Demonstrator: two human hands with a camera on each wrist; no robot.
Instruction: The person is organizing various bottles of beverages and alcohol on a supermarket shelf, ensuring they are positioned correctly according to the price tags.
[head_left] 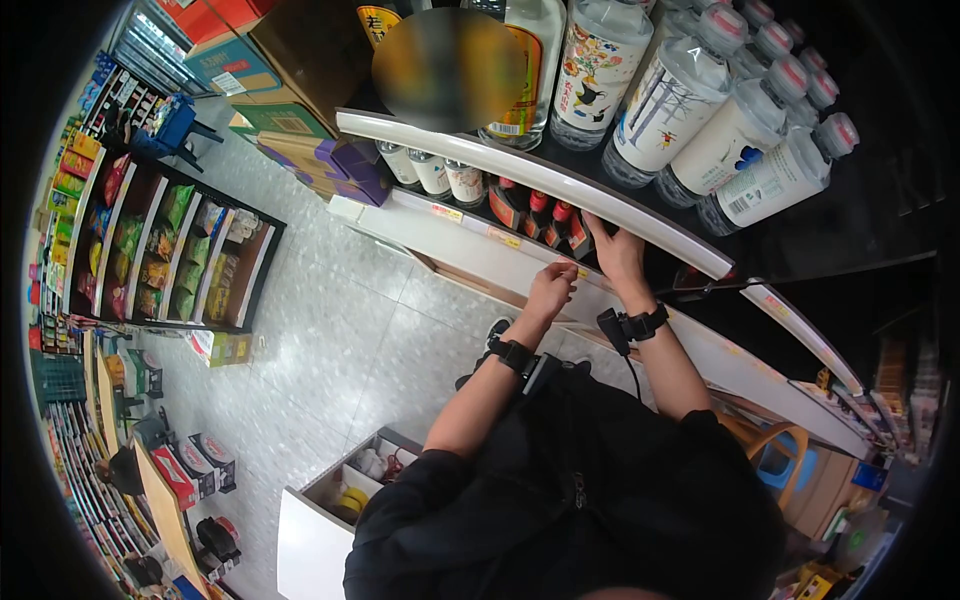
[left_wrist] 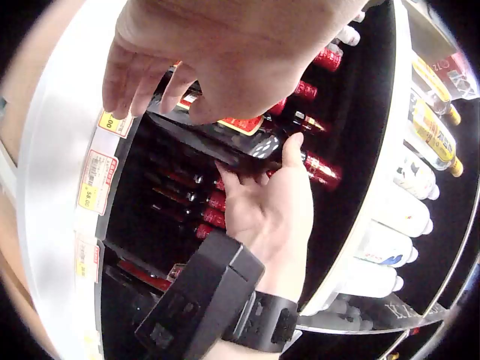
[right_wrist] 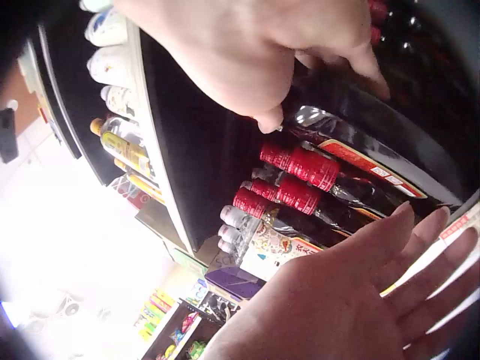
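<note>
On a lower shelf, my right hand (head_left: 620,255) reaches in among dark red-capped bottles (head_left: 538,212). Its thumb and fingers lie round the upper part of a dark glass bottle (left_wrist: 240,141) in the left wrist view, where the hand (left_wrist: 266,206) comes from below. The right wrist view has the same hand (right_wrist: 247,52) above that bottle (right_wrist: 375,135), whose label is red and gold. My left hand (head_left: 548,292) is just outside the shelf edge, fingers loosely bent. Its fingers look spread in the right wrist view, and the hand (right_wrist: 345,300) holds nothing.
Large clear water bottles (head_left: 668,110) stand on the shelf above, behind a white edge (head_left: 530,180). White-labelled bottles (head_left: 430,172) stand left of the dark ones. Cartons (head_left: 290,80), a snack rack (head_left: 165,245) and an open drawer (head_left: 315,530) are at the left.
</note>
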